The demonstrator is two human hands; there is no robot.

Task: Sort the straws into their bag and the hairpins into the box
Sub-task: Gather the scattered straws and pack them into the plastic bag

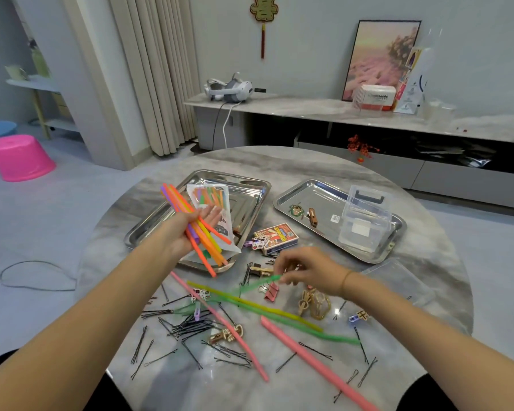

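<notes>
left hand [196, 229] hovering palm-up over the left tray [250, 185], fingers loosely curled and gripping a straw bundle [177, 200] (orange, yellow, purple); the bundle is lying tilted across the palm, lower ends pointing at the near tray rim

straw bag [212, 197] lying in that tray, partly under the hand and bundle; can't tell whether its mouth is open

right hand [309, 271] working low over the worktop [279, 161], fingers pinching one end of a translucent green straw [258, 283], with the rest trailing down-left toward the pile

loose straws lying on the worktop near the person:
- thin pink straw [261, 372] running diagonally
- yellow-green straw [250, 304] crossing it
- darker green straw [339, 338] just beside that
- thick pink straw [309, 355] reaching the near edge

black hairpins [187, 324] lying scattered across the near half of the worktop, densest at left-centre, a few strays on the right

clear box [365, 223] standing in the right tray [321, 194], no hairpins showing inside; two decorative clips [312, 216] sitting beside it in the same tray

more decorative clips mixed into the pile, e.g. a gold one [226, 335]

pink binder clip [272, 293] lying just beside the right hand's fingers

printed card box [276, 237] sitting between the trays
</notes>
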